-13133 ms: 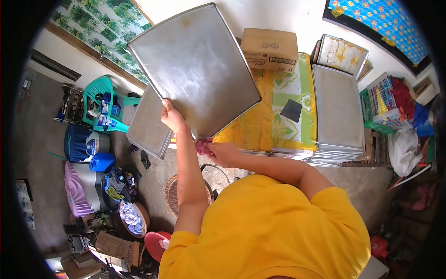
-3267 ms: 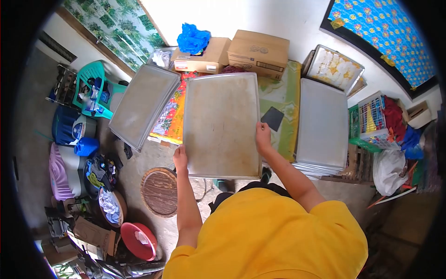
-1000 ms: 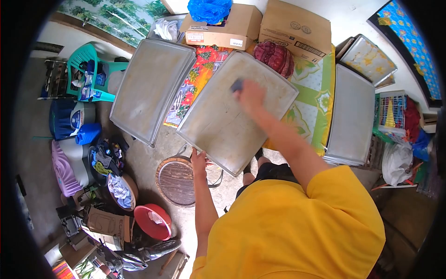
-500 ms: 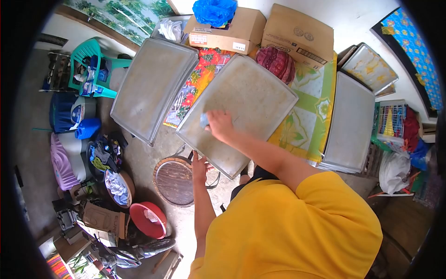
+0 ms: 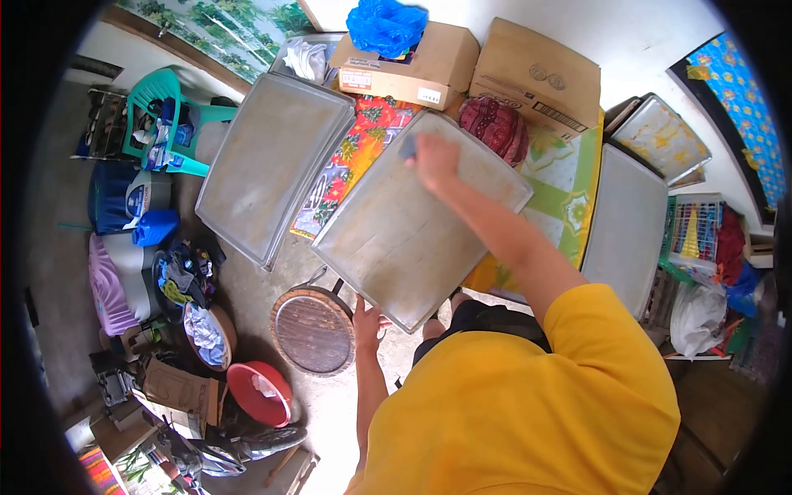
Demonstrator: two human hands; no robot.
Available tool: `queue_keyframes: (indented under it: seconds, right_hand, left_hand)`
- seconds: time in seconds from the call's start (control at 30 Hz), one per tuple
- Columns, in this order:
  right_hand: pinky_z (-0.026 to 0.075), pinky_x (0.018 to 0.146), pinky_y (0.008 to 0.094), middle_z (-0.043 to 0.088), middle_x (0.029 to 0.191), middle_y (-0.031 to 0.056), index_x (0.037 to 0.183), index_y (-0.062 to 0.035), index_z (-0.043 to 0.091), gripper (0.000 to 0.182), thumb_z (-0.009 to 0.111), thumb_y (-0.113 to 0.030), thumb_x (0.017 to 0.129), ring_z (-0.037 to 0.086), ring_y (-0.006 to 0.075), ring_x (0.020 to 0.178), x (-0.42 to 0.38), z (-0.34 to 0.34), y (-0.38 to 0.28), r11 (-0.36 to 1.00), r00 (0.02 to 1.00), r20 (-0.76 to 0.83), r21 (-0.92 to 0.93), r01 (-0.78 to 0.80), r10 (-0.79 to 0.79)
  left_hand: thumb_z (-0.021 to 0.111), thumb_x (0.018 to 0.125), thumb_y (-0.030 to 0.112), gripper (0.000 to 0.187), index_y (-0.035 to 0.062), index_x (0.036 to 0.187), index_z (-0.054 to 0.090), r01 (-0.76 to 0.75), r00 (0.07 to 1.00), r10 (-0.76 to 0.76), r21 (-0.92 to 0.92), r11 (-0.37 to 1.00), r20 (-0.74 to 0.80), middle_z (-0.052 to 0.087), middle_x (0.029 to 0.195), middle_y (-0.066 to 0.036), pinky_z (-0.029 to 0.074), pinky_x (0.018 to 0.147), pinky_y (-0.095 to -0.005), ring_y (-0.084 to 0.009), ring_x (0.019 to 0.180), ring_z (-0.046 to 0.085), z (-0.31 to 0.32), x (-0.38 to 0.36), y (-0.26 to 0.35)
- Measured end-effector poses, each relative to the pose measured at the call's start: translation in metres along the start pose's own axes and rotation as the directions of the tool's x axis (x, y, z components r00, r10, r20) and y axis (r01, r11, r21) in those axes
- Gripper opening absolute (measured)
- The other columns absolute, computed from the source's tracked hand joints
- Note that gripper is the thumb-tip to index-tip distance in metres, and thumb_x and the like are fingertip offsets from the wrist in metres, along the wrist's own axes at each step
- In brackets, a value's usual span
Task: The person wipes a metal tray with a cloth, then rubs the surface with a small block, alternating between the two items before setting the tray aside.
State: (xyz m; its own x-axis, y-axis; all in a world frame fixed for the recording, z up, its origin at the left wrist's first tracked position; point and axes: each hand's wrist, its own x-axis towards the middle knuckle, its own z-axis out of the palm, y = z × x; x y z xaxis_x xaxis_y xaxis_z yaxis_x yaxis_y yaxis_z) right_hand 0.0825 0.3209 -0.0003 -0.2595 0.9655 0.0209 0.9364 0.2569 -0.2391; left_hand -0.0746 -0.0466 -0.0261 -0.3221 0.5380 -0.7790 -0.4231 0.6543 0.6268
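A large grey metal tray lies at a slant over the table's near edge. On its far part my right hand is closed on a small blue-grey cloth pressed to the surface; motion blurs the hand a little. My left hand holds the tray's near edge at its lower corner, fingers partly under the rim. To the left lies a stack of similar trays, and another stack is on the right.
Cardboard boxes and a dark red bundle stand behind the tray. Below are a round wooden stool and a red basin. A green chair is at the left.
My right hand has moved with the cloth away from me, to the tray's far part. My left hand still holds the near edge. The view has shifted slightly.
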Motion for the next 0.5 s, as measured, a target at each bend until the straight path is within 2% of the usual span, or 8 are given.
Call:
queue_keyframes:
  seconds: [0.07,0.1,0.17,0.27,0.3,0.37,0.47,0.5]
  right_hand:
    - [0.045,0.08,0.0457,0.064,0.105,0.0075,0.109,-0.01,0.054,0.049,0.073,-0.042,0.077,0.062,0.0252,0.097,-0.014,0.015,-0.013,0.957,0.951,-0.108,-0.065,0.283,-0.289]
    - [0.045,0.08,0.0462,0.064,0.105,0.0077,0.109,-0.01,0.054,0.049,0.073,-0.042,0.077,0.062,0.0255,0.098,0.003,0.007,-0.001,0.992,0.989,-0.09,-0.045,0.115,-0.118]
    - [0.044,0.082,0.0472,0.064,0.106,0.0081,0.109,-0.01,0.055,0.048,0.072,-0.041,0.077,0.062,0.0261,0.099,0.045,-0.018,0.031,0.975,0.974,-0.032,-0.015,-0.224,0.223]
    - [0.044,0.082,0.0481,0.064,0.106,0.0086,0.109,-0.0106,0.055,0.048,0.072,-0.041,0.077,0.061,0.0269,0.1,0.039,-0.002,0.019,0.979,0.977,-0.062,0.027,-0.202,0.204]
    - [0.044,0.084,0.0497,0.064,0.106,0.0083,0.109,-0.0107,0.055,0.048,0.073,-0.041,0.076,0.061,0.0272,0.101,0.019,0.001,-0.012,0.974,0.981,0.1,0.141,-0.177,0.164]
    - [0.044,0.086,0.0514,0.063,0.106,0.0087,0.11,-0.0103,0.055,0.05,0.074,-0.04,0.074,0.061,0.0271,0.102,-0.029,0.043,-0.063,0.982,0.99,0.083,0.164,0.098,-0.113]
    - [0.044,0.087,0.051,0.064,0.105,0.0079,0.109,-0.0102,0.056,0.05,0.074,-0.04,0.074,0.061,0.0267,0.103,-0.054,0.045,-0.083,0.938,0.945,0.066,0.16,0.308,-0.321]
    - [0.044,0.087,0.0505,0.064,0.103,0.0078,0.106,-0.0106,0.057,0.047,0.074,-0.04,0.073,0.061,0.0266,0.101,-0.033,0.031,-0.062,0.965,0.978,0.136,0.232,0.121,-0.155]
  left_hand:
    - [0.049,0.093,0.004,0.074,0.0132,0.154,0.007,-0.013,1.0,0.013,0.046,0.999,-0.001,0.066,0.091,-0.011,0.054,0.055,-0.0292,-0.0152,0.062,0.062,0.004,-0.003,0.006]
    - [0.049,0.093,0.004,0.074,0.0129,0.154,0.007,-0.029,1.0,0.029,0.059,0.998,0.008,0.066,0.092,-0.011,0.054,0.054,-0.0288,-0.0147,0.062,0.061,0.001,-0.001,0.003]
    - [0.051,0.093,0.005,0.074,0.0126,0.154,0.01,-0.038,0.999,0.039,0.069,0.997,-0.01,0.066,0.089,-0.01,0.051,0.052,-0.0273,-0.013,0.061,0.06,-0.002,-0.001,-0.002]
    - [0.054,0.091,0.005,0.075,0.0088,0.153,0.012,-0.047,0.997,0.053,0.116,0.992,-0.053,0.063,0.079,-0.006,0.05,0.049,-0.0256,-0.0107,0.058,0.056,0.002,-0.005,0.002]
    - [0.054,0.091,0.007,0.075,0.0079,0.153,0.012,-0.043,0.998,0.048,0.115,0.992,-0.039,0.064,0.081,-0.008,0.049,0.049,-0.0246,-0.0113,0.061,0.058,-0.001,-0.002,-0.001]
    - [0.054,0.091,0.007,0.075,0.0081,0.153,0.012,-0.052,0.998,0.055,0.131,0.99,-0.019,0.065,0.082,-0.007,0.048,0.048,-0.025,-0.0118,0.061,0.059,0.001,0.0,-0.004]
    - [0.055,0.092,0.009,0.075,0.0073,0.153,0.011,-0.068,0.997,0.07,0.179,0.982,-0.008,0.065,0.082,-0.007,0.046,0.048,-0.0255,-0.0129,0.063,0.062,-0.003,-0.003,0.0]
    - [0.055,0.092,0.009,0.076,0.0073,0.153,0.01,-0.07,0.997,0.071,0.189,0.979,-0.001,0.065,0.082,-0.007,0.046,0.049,-0.0257,-0.0132,0.064,0.062,-0.004,-0.004,0.0]
